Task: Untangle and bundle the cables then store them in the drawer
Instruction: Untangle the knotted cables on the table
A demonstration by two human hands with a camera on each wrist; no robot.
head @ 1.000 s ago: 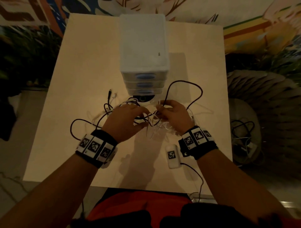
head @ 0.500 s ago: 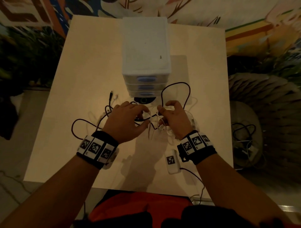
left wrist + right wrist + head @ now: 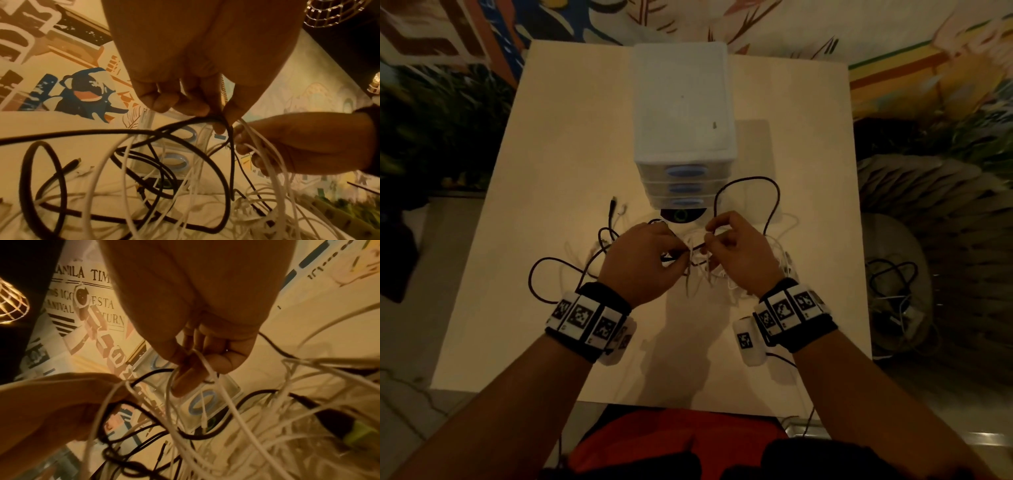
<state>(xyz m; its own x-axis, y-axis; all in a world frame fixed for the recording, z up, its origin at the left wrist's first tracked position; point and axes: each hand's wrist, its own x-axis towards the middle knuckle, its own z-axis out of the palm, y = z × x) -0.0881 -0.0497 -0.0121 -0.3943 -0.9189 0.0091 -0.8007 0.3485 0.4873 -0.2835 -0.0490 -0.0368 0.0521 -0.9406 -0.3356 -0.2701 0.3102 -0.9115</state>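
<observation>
Standing over the table, the person has both hands raised just above a tangle of black and white cables lying in front of the drawer unit. The left hand pinches a black cable between thumb and curled fingers. The right hand, close beside it, has its fingers curled round several thin white cables. A black loop arches up beside the drawers, whose fronts all sit flush.
</observation>
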